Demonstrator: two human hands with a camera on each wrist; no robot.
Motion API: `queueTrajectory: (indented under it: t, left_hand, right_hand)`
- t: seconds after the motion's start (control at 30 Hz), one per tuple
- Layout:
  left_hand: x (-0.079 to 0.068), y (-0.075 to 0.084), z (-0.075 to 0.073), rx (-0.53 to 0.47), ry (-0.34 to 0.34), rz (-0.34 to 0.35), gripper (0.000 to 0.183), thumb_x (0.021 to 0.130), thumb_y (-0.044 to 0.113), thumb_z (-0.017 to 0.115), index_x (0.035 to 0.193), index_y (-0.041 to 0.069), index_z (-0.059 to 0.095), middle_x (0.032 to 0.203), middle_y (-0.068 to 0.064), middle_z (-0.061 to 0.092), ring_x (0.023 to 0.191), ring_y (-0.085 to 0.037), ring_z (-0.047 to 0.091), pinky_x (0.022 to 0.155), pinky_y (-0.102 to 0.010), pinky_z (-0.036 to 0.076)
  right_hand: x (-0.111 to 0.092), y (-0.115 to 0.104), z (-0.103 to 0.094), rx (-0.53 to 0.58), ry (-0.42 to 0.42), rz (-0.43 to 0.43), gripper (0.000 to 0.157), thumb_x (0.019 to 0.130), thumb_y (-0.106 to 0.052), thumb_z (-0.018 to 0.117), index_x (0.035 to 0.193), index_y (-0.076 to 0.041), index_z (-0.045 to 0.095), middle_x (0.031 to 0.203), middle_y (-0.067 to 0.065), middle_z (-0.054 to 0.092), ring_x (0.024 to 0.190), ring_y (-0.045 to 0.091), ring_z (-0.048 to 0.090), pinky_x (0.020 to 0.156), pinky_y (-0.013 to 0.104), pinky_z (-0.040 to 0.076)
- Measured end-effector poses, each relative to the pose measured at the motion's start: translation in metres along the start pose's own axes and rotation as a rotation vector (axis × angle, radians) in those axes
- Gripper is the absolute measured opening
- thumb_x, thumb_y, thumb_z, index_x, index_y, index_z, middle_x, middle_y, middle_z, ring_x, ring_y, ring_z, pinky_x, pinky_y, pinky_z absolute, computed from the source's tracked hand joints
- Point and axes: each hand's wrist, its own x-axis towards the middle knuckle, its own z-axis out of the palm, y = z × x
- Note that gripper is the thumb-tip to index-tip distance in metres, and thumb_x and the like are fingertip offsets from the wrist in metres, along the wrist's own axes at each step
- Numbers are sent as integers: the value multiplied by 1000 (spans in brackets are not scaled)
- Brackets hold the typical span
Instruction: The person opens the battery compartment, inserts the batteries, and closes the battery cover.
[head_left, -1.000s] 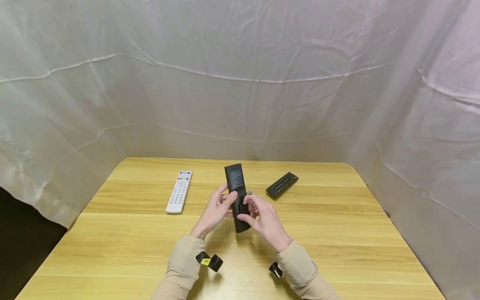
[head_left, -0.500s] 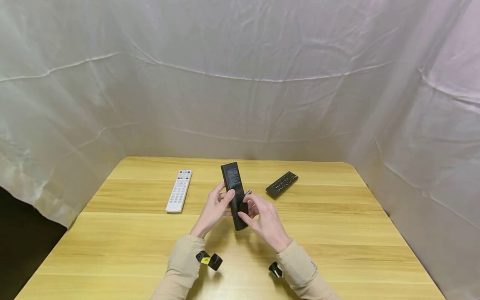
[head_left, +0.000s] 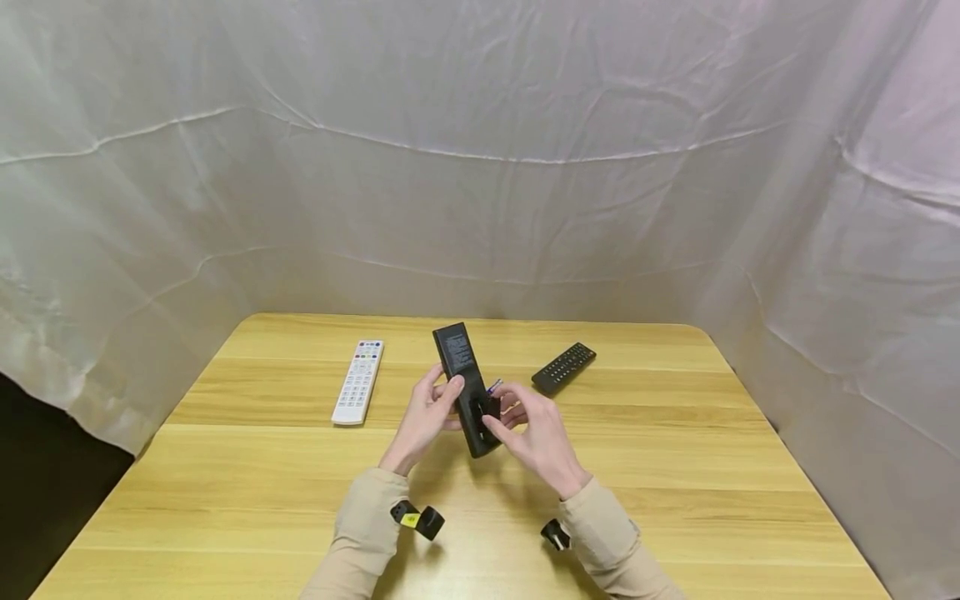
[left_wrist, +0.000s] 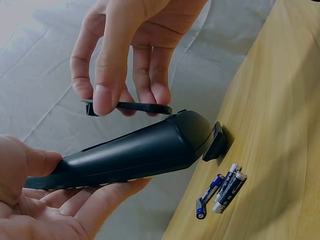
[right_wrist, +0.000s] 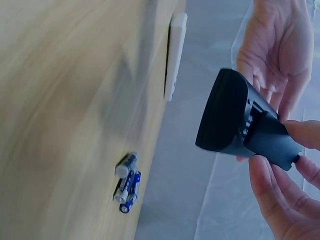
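My left hand (head_left: 423, 417) grips a long black remote control (head_left: 454, 348) above the table, its labelled back turned up and its top end leaning left. Between the thumb and fingers of my right hand (head_left: 543, 435) is a small black battery cover (right_wrist: 274, 142). The left wrist view shows this cover mostly raised off the remote's back, one end close to or touching it. Dark hollows of the battery compartment show beside the cover in the head view. Several blue and silver batteries (left_wrist: 226, 190) lie in a small cluster on the table beyond the remote.
A white remote (head_left: 358, 383) lies face up to the left on the wooden table (head_left: 262, 500). A smaller black remote (head_left: 564, 369) lies face up to the right. Pale curtains (head_left: 480, 208) surround the table's back and sides.
The remote's top end has swung left. The cover has come up from the remote's back with my right hand, which has shifted slightly right, and the compartment hollow now shows.
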Motion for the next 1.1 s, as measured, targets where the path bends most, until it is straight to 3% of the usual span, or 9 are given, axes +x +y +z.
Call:
queueTrajectory:
  t: [0.57, 0.87, 1.1]
  left_hand:
    - [1, 4, -3, -45, 7, -14, 42, 108, 17, 45, 149, 8, 41, 122, -37, 64, 91, -31, 75, 76, -45, 66]
    - [1, 4, -10, -52, 42, -21, 43, 108, 19, 46, 149, 8, 40, 119, -34, 66, 81, -16, 74, 76, -42, 67]
    - [1, 5, -17, -24, 69, -30, 43, 108, 20, 46, 149, 7, 41, 120, -32, 67, 83, -17, 75, 76, -38, 67]
  right_hand:
    - [7, 13, -21, -70, 42, 57, 32, 79, -2, 82, 105, -3, 64, 81, 13, 67, 65, 16, 65, 60, 22, 62]
    - [9, 25, -33, -164, 48, 96, 32, 79, -1, 81, 107, -2, 65, 82, 11, 67, 67, 14, 63, 61, 27, 62]
    - [9, 32, -43, -245, 47, 140, 33, 80, -3, 82, 109, -2, 65, 80, 11, 68, 68, 18, 65, 62, 33, 63]
